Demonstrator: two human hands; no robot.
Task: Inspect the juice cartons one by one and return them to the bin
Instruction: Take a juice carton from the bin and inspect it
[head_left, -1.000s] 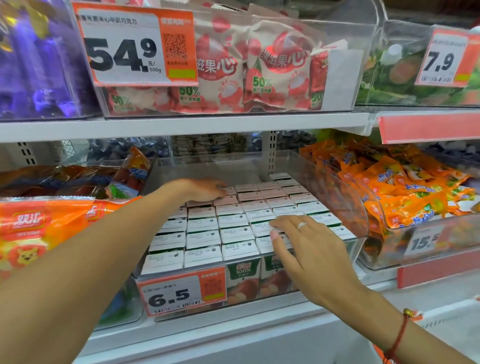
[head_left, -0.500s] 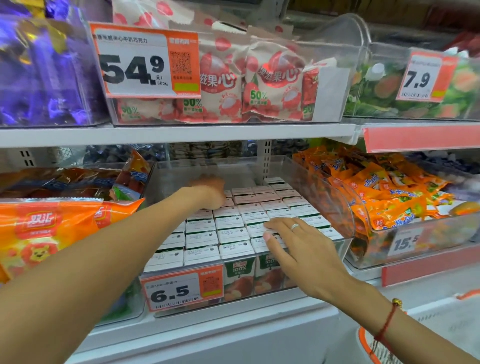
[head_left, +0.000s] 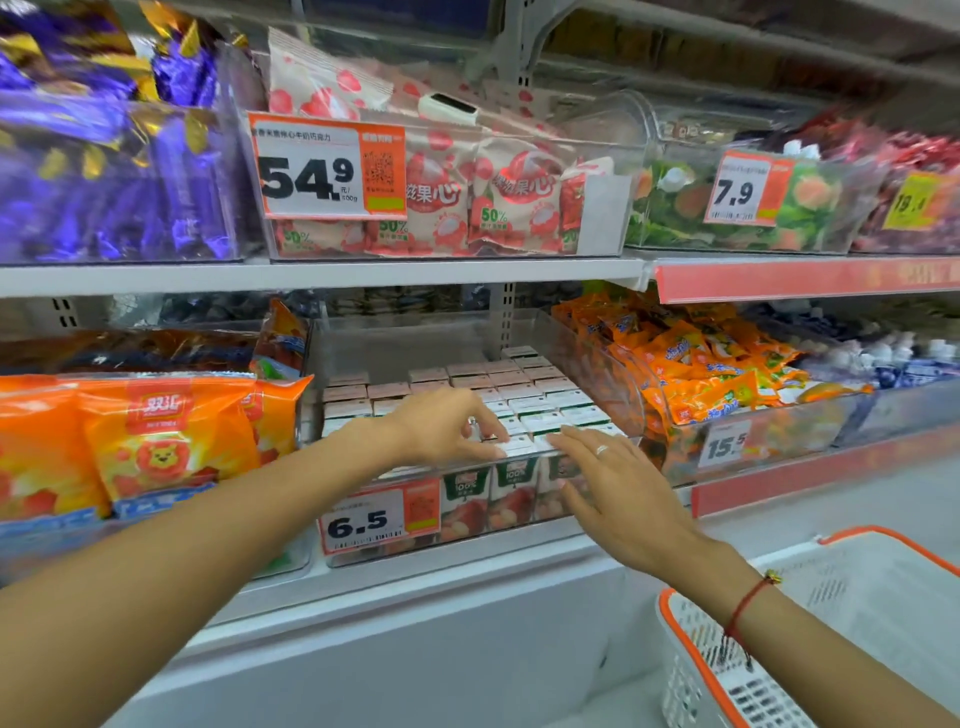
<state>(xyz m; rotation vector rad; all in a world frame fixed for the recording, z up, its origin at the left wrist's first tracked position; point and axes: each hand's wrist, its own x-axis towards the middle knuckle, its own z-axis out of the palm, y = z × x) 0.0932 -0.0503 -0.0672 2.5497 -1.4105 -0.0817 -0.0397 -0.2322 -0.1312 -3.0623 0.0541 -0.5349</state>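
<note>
Head | left hand (head_left: 441, 426) grip pinches front-row juice carton (head_left: 511, 446) | right hand (head_left: 613, 478) flat at bin (head_left: 524, 512) edge

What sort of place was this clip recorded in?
Most likely a supermarket snack aisle: orange-and-white price tags such as the 6.5 tag front clear plastic bins of small white-topped juice cartons, and a white plastic shopping basket with orange rim stands below.
</note>
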